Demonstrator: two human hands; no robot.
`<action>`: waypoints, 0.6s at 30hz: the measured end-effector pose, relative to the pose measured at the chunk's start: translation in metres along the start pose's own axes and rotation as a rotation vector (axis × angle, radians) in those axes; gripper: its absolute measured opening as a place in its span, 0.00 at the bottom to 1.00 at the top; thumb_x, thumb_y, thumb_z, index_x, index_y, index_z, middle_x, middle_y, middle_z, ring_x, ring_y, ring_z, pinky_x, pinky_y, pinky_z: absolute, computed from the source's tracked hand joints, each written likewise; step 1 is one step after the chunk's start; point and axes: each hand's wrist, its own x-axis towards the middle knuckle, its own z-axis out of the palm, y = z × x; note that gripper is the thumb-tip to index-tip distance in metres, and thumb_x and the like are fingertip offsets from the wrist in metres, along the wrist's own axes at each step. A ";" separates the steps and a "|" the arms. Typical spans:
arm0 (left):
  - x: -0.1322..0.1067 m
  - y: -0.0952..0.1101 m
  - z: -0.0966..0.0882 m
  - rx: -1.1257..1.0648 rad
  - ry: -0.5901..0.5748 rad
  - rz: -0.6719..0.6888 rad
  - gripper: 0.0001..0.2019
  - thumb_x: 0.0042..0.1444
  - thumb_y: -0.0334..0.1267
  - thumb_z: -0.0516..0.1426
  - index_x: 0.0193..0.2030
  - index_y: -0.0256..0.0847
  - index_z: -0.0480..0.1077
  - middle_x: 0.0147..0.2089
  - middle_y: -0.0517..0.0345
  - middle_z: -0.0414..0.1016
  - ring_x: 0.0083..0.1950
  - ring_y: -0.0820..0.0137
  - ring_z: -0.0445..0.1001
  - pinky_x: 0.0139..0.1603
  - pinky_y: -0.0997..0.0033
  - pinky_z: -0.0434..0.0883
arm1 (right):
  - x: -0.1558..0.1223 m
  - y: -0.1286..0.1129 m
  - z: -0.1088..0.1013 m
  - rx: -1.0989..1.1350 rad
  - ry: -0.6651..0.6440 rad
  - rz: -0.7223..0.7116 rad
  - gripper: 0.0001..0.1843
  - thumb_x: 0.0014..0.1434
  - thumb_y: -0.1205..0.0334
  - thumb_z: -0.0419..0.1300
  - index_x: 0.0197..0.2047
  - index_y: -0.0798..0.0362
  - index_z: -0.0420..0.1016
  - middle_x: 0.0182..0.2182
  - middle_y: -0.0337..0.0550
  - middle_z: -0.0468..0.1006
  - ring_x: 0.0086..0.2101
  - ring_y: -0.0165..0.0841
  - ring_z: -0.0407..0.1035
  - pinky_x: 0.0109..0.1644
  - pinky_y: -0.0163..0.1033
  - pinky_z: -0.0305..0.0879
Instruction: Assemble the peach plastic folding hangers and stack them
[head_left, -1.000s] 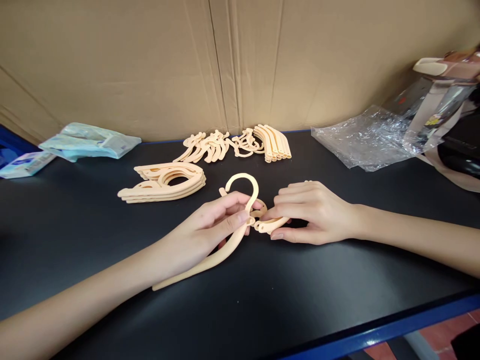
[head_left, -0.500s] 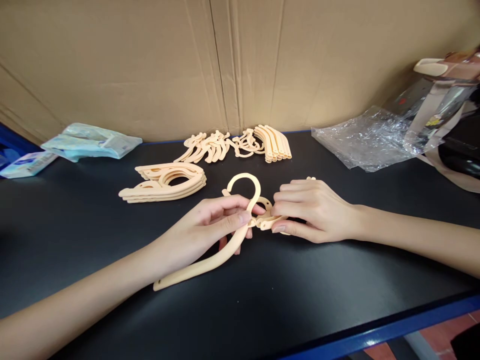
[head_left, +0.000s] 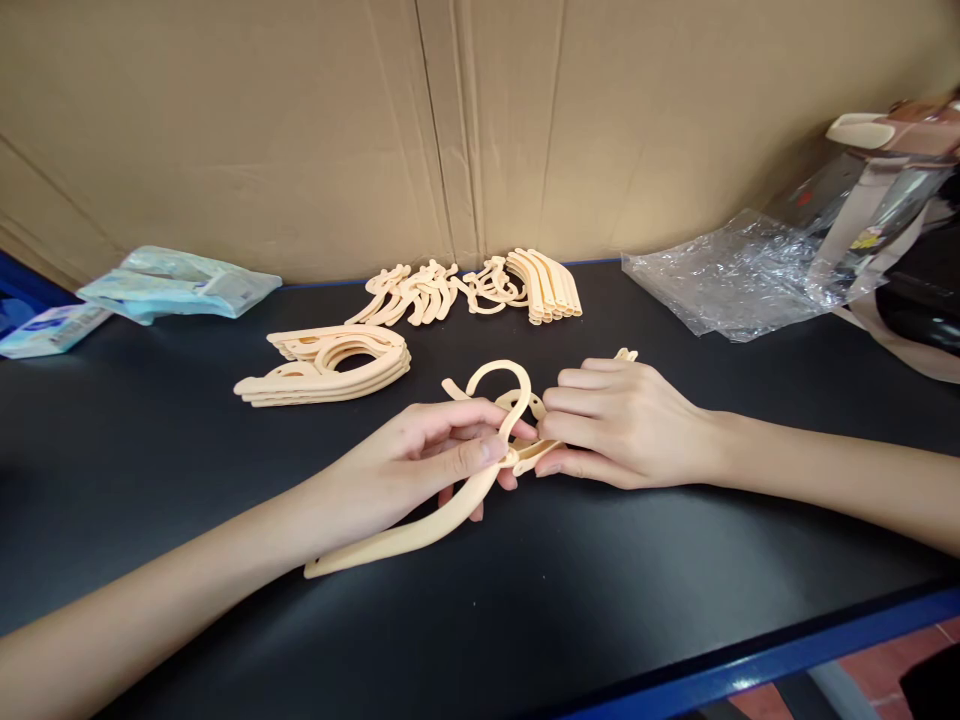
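My left hand pinches a cream plastic hanger piece between thumb and fingers, near its joint. One long arm of it slants down toward me under the wrist, and a curved hook rises above the thumb. Closed around another cream hanger arm is my right hand; the tip of a part shows beyond its knuckles. The inner ends of both pieces meet between my hands. Fingers partly hide the joint, so I cannot tell whether they are locked together.
A stack of folded hangers lies to the left. Along the cardboard wall are loose hooks, small arm pieces and stacked arms. Tissue packs sit far left; a clear plastic bag and strapped bottle, right.
My left hand has shifted slightly right with the hook piece, bringing its joint closer to the piece in my right hand. The hook has moved right and a little lower.
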 end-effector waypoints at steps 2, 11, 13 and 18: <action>0.000 0.001 0.000 0.009 -0.010 0.006 0.11 0.66 0.43 0.57 0.50 0.42 0.74 0.37 0.62 0.79 0.31 0.80 0.74 0.34 0.84 0.74 | 0.001 0.000 0.000 -0.009 -0.002 0.002 0.21 0.72 0.52 0.47 0.34 0.54 0.72 0.26 0.37 0.72 0.28 0.31 0.58 0.32 0.37 0.50; 0.002 0.002 0.003 0.054 -0.006 0.013 0.09 0.64 0.41 0.58 0.44 0.39 0.74 0.37 0.58 0.78 0.35 0.74 0.76 0.36 0.78 0.76 | 0.003 -0.001 -0.001 -0.088 -0.001 -0.029 0.23 0.72 0.52 0.48 0.30 0.54 0.70 0.24 0.37 0.71 0.27 0.30 0.57 0.32 0.37 0.48; 0.002 0.001 0.003 0.063 -0.006 0.020 0.10 0.63 0.42 0.58 0.45 0.39 0.75 0.38 0.57 0.78 0.37 0.72 0.76 0.37 0.76 0.77 | 0.003 -0.002 -0.001 -0.106 0.005 -0.040 0.22 0.72 0.52 0.48 0.30 0.54 0.70 0.24 0.37 0.71 0.27 0.30 0.57 0.32 0.37 0.48; 0.000 0.000 0.002 0.118 0.009 0.031 0.08 0.64 0.41 0.58 0.43 0.39 0.74 0.38 0.59 0.79 0.33 0.76 0.76 0.36 0.79 0.73 | 0.002 -0.001 -0.002 -0.125 0.015 -0.050 0.22 0.72 0.52 0.48 0.29 0.54 0.69 0.23 0.36 0.70 0.26 0.30 0.56 0.31 0.38 0.48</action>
